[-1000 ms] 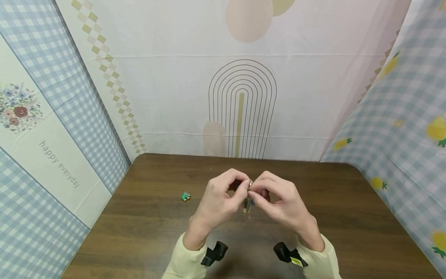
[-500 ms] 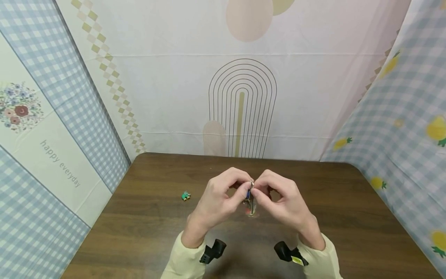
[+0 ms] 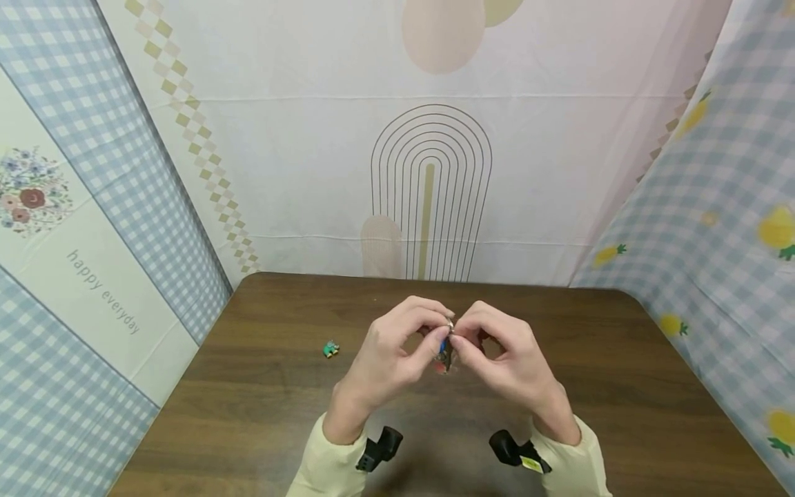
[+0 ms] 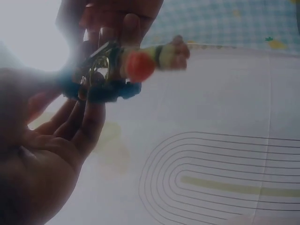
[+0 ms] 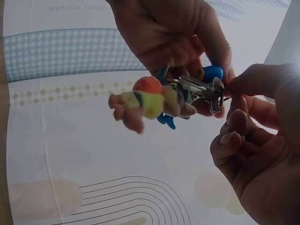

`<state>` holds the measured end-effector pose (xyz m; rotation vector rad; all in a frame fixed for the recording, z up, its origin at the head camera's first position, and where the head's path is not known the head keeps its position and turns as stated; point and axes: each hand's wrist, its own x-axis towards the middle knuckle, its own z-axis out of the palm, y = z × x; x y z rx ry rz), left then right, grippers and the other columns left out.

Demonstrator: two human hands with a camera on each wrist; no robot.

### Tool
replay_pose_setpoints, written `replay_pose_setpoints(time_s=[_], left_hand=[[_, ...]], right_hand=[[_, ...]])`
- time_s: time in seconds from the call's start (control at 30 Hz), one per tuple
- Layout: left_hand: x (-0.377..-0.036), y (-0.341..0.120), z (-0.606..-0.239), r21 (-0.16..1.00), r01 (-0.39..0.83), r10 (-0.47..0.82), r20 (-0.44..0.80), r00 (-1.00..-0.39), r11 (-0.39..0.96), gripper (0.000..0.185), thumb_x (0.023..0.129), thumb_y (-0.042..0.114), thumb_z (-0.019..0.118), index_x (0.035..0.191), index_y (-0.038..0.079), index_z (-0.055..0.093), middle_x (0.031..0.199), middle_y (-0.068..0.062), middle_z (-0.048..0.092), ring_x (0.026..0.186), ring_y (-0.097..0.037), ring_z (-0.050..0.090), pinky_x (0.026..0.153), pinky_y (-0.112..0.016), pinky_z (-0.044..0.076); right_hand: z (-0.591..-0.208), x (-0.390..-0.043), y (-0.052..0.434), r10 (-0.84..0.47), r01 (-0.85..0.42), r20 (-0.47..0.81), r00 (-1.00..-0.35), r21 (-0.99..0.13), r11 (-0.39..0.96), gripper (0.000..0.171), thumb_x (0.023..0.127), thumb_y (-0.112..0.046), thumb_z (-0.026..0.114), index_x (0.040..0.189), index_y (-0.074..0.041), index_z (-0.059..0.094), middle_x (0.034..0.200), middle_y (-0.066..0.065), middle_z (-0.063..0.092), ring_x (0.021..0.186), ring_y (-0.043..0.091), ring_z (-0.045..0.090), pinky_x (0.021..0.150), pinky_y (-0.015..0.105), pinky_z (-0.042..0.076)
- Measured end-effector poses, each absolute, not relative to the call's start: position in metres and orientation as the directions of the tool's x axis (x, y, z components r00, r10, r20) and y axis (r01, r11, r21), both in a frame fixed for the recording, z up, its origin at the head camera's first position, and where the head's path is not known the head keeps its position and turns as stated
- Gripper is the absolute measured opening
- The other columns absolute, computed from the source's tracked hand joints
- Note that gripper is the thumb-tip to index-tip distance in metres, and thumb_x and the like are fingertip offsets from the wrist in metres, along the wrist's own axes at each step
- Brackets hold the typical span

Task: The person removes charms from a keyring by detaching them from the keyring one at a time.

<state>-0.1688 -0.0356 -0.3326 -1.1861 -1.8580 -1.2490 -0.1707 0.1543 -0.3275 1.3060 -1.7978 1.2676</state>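
Close together over the table, my left hand [image 3: 394,348] and right hand [image 3: 506,352] both pinch the top of a keychain [image 3: 444,353] between thumb and fingers. The right wrist view shows its metal ring end [image 5: 217,95] at the right hand's fingertips. Below it hang a small figurine [image 5: 152,103] in yellow with a red ball-like part, and blue charm pieces [image 5: 212,73]. In the left wrist view the figurine [image 4: 140,65] is blurred, dangling beside dark blue parts. Fingers partly hide the ring.
A small green and gold charm [image 3: 331,349] lies on the brown wooden table [image 3: 261,414], left of the left hand. A patterned white cloth [image 3: 298,172] hangs behind the table, with checked cloths at both sides.
The keychain's hanging parts have swung, and its blue piece has come into sight between the hands. The right hand has shifted slightly right; both hands keep their pinch.
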Motion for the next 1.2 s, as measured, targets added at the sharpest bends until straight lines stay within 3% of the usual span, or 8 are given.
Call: replay_pose_setpoints(time_s=[0.17, 0.53, 0.7, 0.83, 1.2], left_hand=[[-0.169, -0.032, -0.332, 0.346, 0.921, 0.331, 0.86, -0.388, 0.18, 0.006, 0.095, 0.004, 0.061, 0.098, 0.006, 0.066, 0.103, -0.005, 0.066, 0.092, -0.009, 0.063, 0.077, -0.013, 0.053], [-0.167, -0.034, -0.334, 0.432, 0.885, 0.301, 0.832, -0.466, 0.175, 0.007, 0.095, 0.007, 0.061, 0.097, 0.009, 0.067, 0.099, -0.002, 0.067, 0.085, -0.004, 0.062, 0.072, -0.014, 0.054], [-0.168, -0.034, -0.333, 0.399, 0.899, 0.326, 0.838, -0.438, 0.181, 0.006, 0.094, 0.008, 0.062, 0.095, 0.009, 0.068, 0.107, -0.004, 0.068, 0.088, -0.005, 0.064, 0.072, -0.012, 0.052], [-0.166, -0.035, -0.332, 0.378, 0.912, 0.338, 0.848, -0.409, 0.158, 0.007, 0.094, 0.006, 0.062, 0.097, 0.008, 0.067, 0.102, -0.003, 0.068, 0.089, -0.006, 0.063, 0.073, -0.013, 0.052], [-0.16, -0.037, -0.33, 0.425, 0.903, 0.299, 0.855, -0.424, 0.066, 0.01, 0.093, 0.001, 0.061, 0.098, 0.007, 0.068, 0.098, -0.005, 0.068, 0.085, -0.008, 0.063, 0.071, -0.018, 0.056]], right_hand=[[-0.33, -0.171, 0.158, -0.384, -0.914, 0.836, -0.391, -0.402, 0.057, 0.023, 0.078, 0.016, 0.065, 0.085, -0.005, 0.061, 0.076, 0.0, 0.05, 0.065, 0.004, 0.045, 0.049, 0.017, 0.037], [-0.325, -0.171, 0.152, -0.369, -0.934, 0.867, -0.335, -0.357, 0.01, 0.013, 0.083, 0.009, 0.069, 0.084, -0.004, 0.064, 0.075, 0.002, 0.053, 0.069, 0.006, 0.046, 0.053, 0.018, 0.036], [-0.328, -0.171, 0.154, -0.369, -0.927, 0.861, -0.349, -0.376, 0.0, 0.015, 0.082, 0.012, 0.065, 0.084, -0.002, 0.062, 0.076, 0.002, 0.052, 0.069, 0.006, 0.047, 0.051, 0.017, 0.038], [-0.329, -0.168, 0.154, -0.367, -0.921, 0.86, -0.354, -0.389, -0.025, 0.014, 0.084, 0.012, 0.064, 0.085, -0.001, 0.062, 0.077, 0.003, 0.053, 0.07, 0.007, 0.048, 0.052, 0.017, 0.04], [-0.321, -0.158, 0.146, -0.39, -0.92, 0.866, -0.311, -0.378, -0.105, 0.014, 0.083, 0.014, 0.064, 0.089, 0.002, 0.065, 0.08, 0.006, 0.057, 0.073, 0.01, 0.052, 0.057, 0.019, 0.044]])
